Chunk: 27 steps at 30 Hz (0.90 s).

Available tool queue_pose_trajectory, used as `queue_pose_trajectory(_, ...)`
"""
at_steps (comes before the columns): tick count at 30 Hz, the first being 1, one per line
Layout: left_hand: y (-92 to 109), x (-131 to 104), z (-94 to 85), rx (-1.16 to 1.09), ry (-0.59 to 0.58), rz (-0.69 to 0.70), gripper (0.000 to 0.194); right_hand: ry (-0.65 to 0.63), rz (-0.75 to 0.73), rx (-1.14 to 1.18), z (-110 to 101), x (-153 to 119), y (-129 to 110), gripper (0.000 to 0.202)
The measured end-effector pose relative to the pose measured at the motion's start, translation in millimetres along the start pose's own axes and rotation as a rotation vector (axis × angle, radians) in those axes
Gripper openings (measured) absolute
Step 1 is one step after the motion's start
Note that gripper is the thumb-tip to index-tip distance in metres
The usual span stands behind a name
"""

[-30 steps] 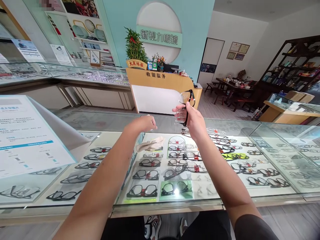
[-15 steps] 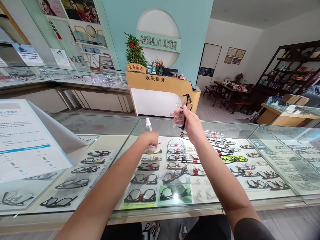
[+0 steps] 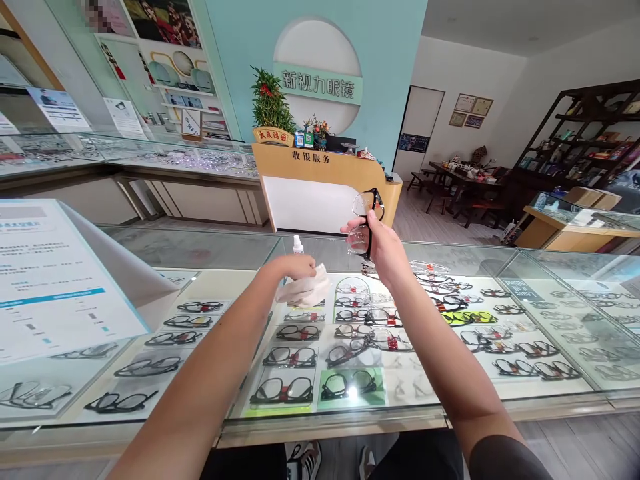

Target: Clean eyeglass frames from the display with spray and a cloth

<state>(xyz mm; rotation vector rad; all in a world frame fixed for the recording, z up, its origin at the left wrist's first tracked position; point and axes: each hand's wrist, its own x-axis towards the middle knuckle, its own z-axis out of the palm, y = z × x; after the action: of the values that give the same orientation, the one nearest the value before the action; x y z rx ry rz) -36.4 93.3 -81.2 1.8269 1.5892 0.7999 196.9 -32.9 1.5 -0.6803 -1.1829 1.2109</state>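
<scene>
My right hand (image 3: 384, 248) pinches a pair of black-framed eyeglasses (image 3: 369, 235) near the bridge, holding them up on end above the glass counter (image 3: 240, 417). My left hand (image 3: 296, 267) is closed on a pale cloth (image 3: 311, 287), which hangs loosely below and beside the fingers. Just behind the left hand stands a small white spray bottle (image 3: 298, 245), its lower part hidden by that hand. Under the glass lie rows of eyeglasses (image 3: 289, 357), many with red tags.
A large white printed sign (image 3: 65, 280) stands on the counter at the left. Across the aisle are a wooden cashier desk (image 3: 320, 167) with a potted plant (image 3: 273, 103) and another glass display case (image 3: 175, 157). A dark table (image 3: 463, 175) stands farther back at the right.
My left hand has lifted the cloth slightly and drawn left, so more of the cloth shows. The right hand and the eyeglasses have stayed almost still.
</scene>
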Motion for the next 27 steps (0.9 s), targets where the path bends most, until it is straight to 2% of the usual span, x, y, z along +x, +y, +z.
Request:
queue_pose_trajectory(3, 9.8, -2.6, -20.0, -0.062, -0.174, -0.035, 0.011, -0.004, 0.004, 0.011, 0.0, -0.7, -0.4, 0.055)
queue_pose_trajectory(5, 17.9, -6.4, -30.1, -0.149, -0.209, -0.028, 0.014, -0.007, 0.003, 0.011, -0.2, -1.0, -0.1, 0.055)
queue_pose_trajectory(7, 27.8, -11.2, -36.4, -0.267, -0.181, -0.015, 0.011, -0.005, 0.002, 0.002, -0.4, -0.8, 1.0, 0.055)
queue_pose_trajectory(11, 53.1, -22.4, -39.4, -0.496, -0.028, 0.044, 0.019, 0.000, 0.016, -0.022, -0.3, -0.1, 4.2, 0.055)
queue_pose_trajectory(16, 84.0, -42.9, -35.1, -0.744, 0.069, 0.233, 0.023, -0.070, 0.045, -0.050, 2.9, -2.3, 6.3, 0.054)
queue_pose_trajectory(21, 96.8, -59.6, -27.5, -0.718, 0.077, 0.413, 0.024, -0.140, 0.083, -0.093, 7.6, -4.5, 9.0, 0.057)
queue_pose_trajectory(27, 102.3, -70.2, -20.9, -0.561, 0.082, 0.539, 0.017, -0.152, 0.071, -0.127, 9.5, -6.0, 14.9, 0.053)
